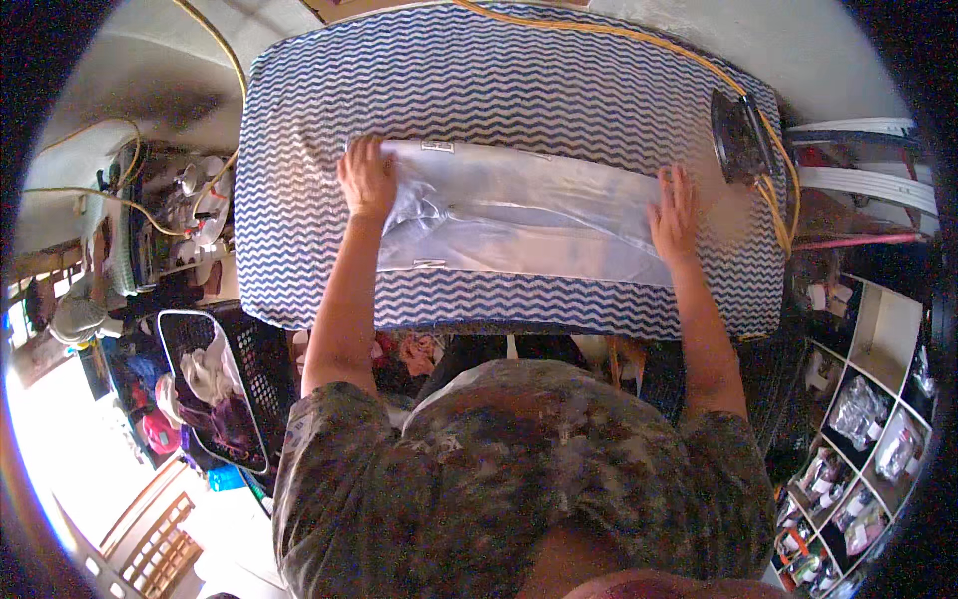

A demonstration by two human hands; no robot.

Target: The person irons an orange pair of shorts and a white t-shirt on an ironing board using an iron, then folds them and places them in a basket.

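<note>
A pale pair of trousers (524, 243) lies stretched out across a cloth-covered table (479, 82), with its two legs running towards the right. Creases gather in the fabric near the left end. My left hand (367, 176) rests over the upper left corner of the trousers, its fingers partly blurred and its grip hidden. At the opposite end, my right hand (673, 217) lies palm down on the leg ends with the fingers somewhat apart.
A dark iron (741, 142) stands at the table's right, with yellow hoses (644, 34) running along the back edge. A laundry basket (258, 374) of clothes is at lower left. White cubby shelves (872, 382) with plastic-wrapped packets stand at right.
</note>
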